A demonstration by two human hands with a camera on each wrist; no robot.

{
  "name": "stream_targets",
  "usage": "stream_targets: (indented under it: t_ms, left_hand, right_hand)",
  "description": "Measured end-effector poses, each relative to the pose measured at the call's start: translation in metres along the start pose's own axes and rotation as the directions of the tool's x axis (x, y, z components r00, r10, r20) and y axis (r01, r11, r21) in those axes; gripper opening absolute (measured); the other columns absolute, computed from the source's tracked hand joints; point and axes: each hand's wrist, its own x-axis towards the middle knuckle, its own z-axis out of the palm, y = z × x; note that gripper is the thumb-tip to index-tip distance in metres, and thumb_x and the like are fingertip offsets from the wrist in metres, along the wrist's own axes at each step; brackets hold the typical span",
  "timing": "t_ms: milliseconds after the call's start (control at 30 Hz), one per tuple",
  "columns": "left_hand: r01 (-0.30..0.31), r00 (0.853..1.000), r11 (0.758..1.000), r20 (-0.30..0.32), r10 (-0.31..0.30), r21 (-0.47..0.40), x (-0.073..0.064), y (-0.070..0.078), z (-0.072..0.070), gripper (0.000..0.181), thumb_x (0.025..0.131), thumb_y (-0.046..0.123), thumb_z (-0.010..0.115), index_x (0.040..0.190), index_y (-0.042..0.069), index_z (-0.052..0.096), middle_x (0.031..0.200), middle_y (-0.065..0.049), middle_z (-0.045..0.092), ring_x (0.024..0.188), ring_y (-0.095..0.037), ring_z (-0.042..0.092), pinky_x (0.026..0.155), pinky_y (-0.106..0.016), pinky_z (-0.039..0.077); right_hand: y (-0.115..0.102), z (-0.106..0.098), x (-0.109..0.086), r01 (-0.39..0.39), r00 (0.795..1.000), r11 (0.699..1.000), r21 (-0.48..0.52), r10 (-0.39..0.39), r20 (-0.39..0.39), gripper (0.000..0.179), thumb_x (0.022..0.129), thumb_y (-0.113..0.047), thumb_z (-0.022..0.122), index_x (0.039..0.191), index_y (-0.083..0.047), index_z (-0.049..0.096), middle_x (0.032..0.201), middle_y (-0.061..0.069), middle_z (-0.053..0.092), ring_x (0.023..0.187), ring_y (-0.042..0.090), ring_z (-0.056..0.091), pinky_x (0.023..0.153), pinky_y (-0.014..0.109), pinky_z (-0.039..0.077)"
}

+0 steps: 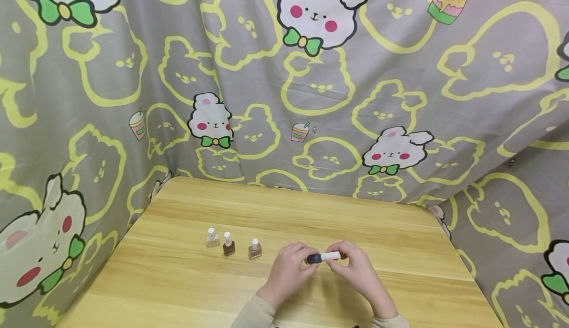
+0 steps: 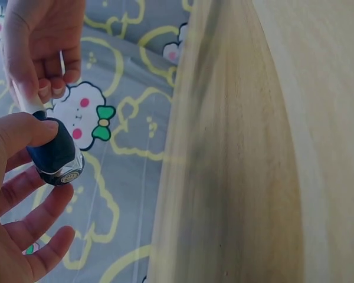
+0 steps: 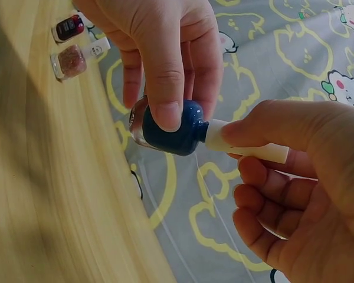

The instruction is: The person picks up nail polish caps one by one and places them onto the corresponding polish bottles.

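A dark blue nail polish bottle (image 3: 176, 137) with a long white cap (image 3: 253, 147) is held sideways above the table. My left hand (image 1: 290, 271) grips the glass body between thumb and fingers. On the white cap, my right hand (image 1: 357, 268) pinches with thumb and forefinger, its other fingers curled beneath. In the right wrist view the cap sits at the bottle's neck, with a bit of blue showing there. The left wrist view shows the bottle's base (image 2: 69, 175) turned toward the camera.
On the wooden table (image 1: 178, 288), left of my hands, stand three more nail polish bottles with white caps: a clear one (image 1: 213, 239), a dark red one (image 1: 228, 247) and a pinkish one (image 1: 255, 251). A grey cartoon-print curtain (image 1: 262, 86) surrounds the table's back and sides.
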Motion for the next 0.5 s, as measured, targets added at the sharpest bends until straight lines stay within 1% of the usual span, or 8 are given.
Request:
stream_targets:
  t_ms: [133, 333, 500]
  left_hand:
    - [-0.003, 1.000, 1.000, 0.014, 0.004, -0.017, -0.0009, 0.0000, 0.0004, 0.023, 0.078, 0.020, 0.079, 0.099, 0.017, 0.071, 0.090, 0.010, 0.069, 0.077, -0.001, 0.062, 0.076, -0.021, 0.052]
    - [-0.010, 1.000, 0.999, 0.023, 0.011, -0.036, -0.0010, 0.0012, -0.0009, 0.022, 0.079, 0.019, 0.079, 0.099, 0.017, 0.071, 0.090, 0.010, 0.068, 0.076, 0.000, 0.062, 0.077, -0.019, 0.053]
    - [-0.007, 0.999, 0.999, 0.044, 0.008, -0.040, -0.0017, 0.0017, -0.0011, 0.021, 0.080, 0.021, 0.079, 0.099, 0.017, 0.071, 0.090, 0.010, 0.068, 0.077, 0.000, 0.063, 0.078, -0.021, 0.054]
  right_hand:
    - [-0.0006, -0.0001, -0.0001, -0.002, 1.000, 1.000, -0.002, 0.002, 0.026, 0.022, 0.076, -0.006, 0.080, 0.088, -0.022, 0.069, 0.085, -0.013, 0.065, 0.076, 0.013, 0.055, 0.067, 0.018, 0.043]
    - [0.0001, -0.0003, -0.0004, 0.001, 0.999, 1.000, -0.007, 0.000, 0.034, 0.022, 0.076, -0.006, 0.080, 0.088, -0.022, 0.069, 0.086, -0.012, 0.066, 0.077, 0.005, 0.053, 0.067, 0.018, 0.044]
    - [0.0022, -0.0006, -0.0005, -0.006, 0.999, 1.000, -0.013, 0.007, 0.050, 0.015, 0.078, -0.011, 0.080, 0.086, -0.020, 0.069, 0.084, -0.011, 0.067, 0.076, 0.002, 0.053, 0.066, 0.020, 0.047]
